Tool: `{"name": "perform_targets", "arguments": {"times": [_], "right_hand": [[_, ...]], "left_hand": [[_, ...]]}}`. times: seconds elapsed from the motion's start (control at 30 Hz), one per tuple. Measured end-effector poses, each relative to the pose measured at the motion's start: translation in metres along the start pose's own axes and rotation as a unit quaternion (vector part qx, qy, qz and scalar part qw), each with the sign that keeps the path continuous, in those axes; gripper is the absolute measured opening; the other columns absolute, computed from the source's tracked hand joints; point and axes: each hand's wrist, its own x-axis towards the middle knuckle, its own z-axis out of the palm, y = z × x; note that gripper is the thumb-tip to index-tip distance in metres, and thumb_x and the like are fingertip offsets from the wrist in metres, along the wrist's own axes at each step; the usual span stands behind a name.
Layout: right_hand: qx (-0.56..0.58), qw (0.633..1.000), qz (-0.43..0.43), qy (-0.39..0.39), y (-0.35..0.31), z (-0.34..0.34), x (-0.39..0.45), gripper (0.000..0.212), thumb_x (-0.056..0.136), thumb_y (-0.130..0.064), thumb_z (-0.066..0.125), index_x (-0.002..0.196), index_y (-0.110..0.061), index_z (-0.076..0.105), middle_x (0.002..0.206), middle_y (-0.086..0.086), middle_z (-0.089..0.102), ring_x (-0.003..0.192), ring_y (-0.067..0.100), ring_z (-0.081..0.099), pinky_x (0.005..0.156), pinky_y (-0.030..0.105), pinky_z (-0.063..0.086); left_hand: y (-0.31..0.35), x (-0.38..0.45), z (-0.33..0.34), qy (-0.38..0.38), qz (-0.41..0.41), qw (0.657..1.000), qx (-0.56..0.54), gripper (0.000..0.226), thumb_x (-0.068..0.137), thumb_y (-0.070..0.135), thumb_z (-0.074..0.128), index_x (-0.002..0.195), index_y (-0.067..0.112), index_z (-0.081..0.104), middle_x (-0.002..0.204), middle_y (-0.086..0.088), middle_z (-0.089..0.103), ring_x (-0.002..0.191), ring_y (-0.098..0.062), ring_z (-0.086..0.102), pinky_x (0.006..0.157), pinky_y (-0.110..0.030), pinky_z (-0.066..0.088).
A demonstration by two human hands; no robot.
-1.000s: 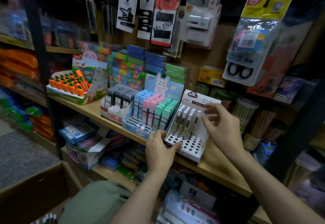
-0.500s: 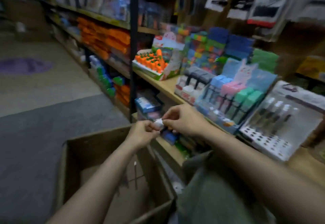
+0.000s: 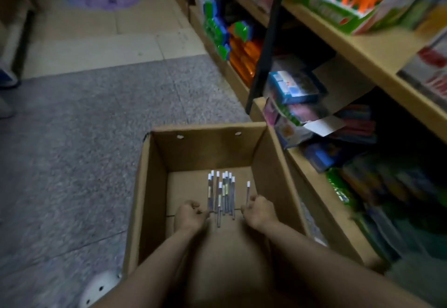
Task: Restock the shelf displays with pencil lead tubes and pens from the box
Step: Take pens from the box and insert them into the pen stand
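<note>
The left hand (image 3: 191, 216) is down inside the cardboard box (image 3: 154, 186), curled at the near left end of a bundle of pencil lead tubes (image 3: 221, 194). Its fingers look closed toward the nearest tube, but I cannot tell whether they truly grip one or only touch it. The tubes lie flat on the box floor, about midway between the side walls and nearer the far wall than the near one. They lie side by side, long axes running from near to far, white caps pointing at the far wall. One sits pulled back toward the near side, out of line with the rest.

The right hand (image 3: 260, 211) is closed around the near end of a single tube (image 3: 248, 193), which stands apart to the right of the bundle, cap also pointing away.

The risk, as I judge it: the tubes are thin and smooth and packed tight, so a pinch from one end could drag a neighbour, fan the bundle out, or let one slip back into the box. The right-hand tube is held only by its tail, so it could swing or drop when lifted toward the shelf (image 3: 362, 49) on the right.
</note>
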Motion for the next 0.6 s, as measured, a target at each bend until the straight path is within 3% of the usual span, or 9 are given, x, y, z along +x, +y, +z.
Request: {"name": "perform_targets", "arguments": {"times": [0.07, 0.13, 0.2, 0.27, 0.37, 0.6], "right_hand": [[-0.032, 0.999, 0.009, -0.006, 0.001, 0.014, 0.020, 0.036, 0.094, -0.029, 0.059, 0.123, -0.007, 0.058, 0.123, 0.011, 0.062, 0.111, 0.027, 0.061, 0.095, 0.034, 0.051], [-0.051, 0.998, 0.022, 0.009, 0.001, 0.025, 0.036, 0.047, 0.095, -0.031, 0.058, 0.134, -0.007, 0.046, 0.134, 0.013, 0.051, 0.119, 0.028, 0.055, 0.097, 0.035, 0.047], [-0.071, 0.997, 0.028, 0.029, 0.000, 0.034, 0.051, 0.059, 0.096, -0.034, 0.057, 0.142, -0.006, 0.033, 0.142, 0.014, 0.039, 0.126, 0.031, 0.048, 0.099, 0.038, 0.044], [-0.076, 0.996, 0.030, 0.041, -0.002, 0.043, 0.061, 0.066, 0.095, -0.036, 0.057, 0.146, -0.007, 0.026, 0.144, 0.014, 0.035, 0.127, 0.030, 0.047, 0.098, 0.038, 0.045], [-0.043, 0.997, 0.017, 0.069, -0.006, 0.052, 0.072, 0.064, 0.093, -0.034, 0.061, 0.144, -0.012, 0.031, 0.142, 0.010, 0.039, 0.123, 0.026, 0.051, 0.096, 0.035, 0.047], [-0.015, 0.997, 0.000, 0.071, -0.010, 0.055, 0.083, 0.058, 0.090, -0.032, 0.068, 0.138, -0.013, 0.042, 0.139, 0.007, 0.048, 0.125, 0.023, 0.050, 0.096, 0.029, 0.043]], "left_hand": [[-0.006, 0.019, 0.008, -0.015, -0.001, 0.999, 0.046, 0.024, 0.082, 0.014, 0.074, 0.099, 0.007, 0.059, 0.096, -0.009, 0.064, 0.099, -0.027, 0.060, 0.095, -0.032, 0.049], [-0.006, 0.035, 0.015, -0.011, 0.018, 0.994, 0.106, 0.049, 0.081, 0.024, 0.076, 0.123, 0.006, 0.057, 0.118, -0.010, 0.062, 0.109, -0.025, 0.058, 0.100, -0.034, 0.047], [0.000, 0.048, 0.025, 0.003, 0.049, 0.988, 0.145, 0.062, 0.080, 0.030, 0.077, 0.132, 0.007, 0.052, 0.126, -0.011, 0.058, 0.115, -0.025, 0.055, 0.103, -0.036, 0.045], [0.007, 0.057, 0.035, 0.021, 0.078, 0.983, 0.163, 0.064, 0.081, 0.031, 0.077, 0.133, 0.007, 0.051, 0.127, -0.011, 0.056, 0.118, -0.026, 0.051, 0.103, -0.037, 0.043], [0.018, 0.064, 0.048, 0.048, 0.106, 0.979, 0.169, 0.055, 0.080, 0.030, 0.076, 0.126, 0.010, 0.055, 0.123, -0.009, 0.056, 0.115, -0.024, 0.050, 0.097, -0.034, 0.044], [0.027, 0.068, 0.069, 0.078, 0.054, 0.983, 0.159, 0.048, 0.077, 0.021, 0.079, 0.117, 0.010, 0.055, 0.118, -0.010, 0.058, 0.108, -0.027, 0.056, 0.089, -0.035, 0.049]]}}
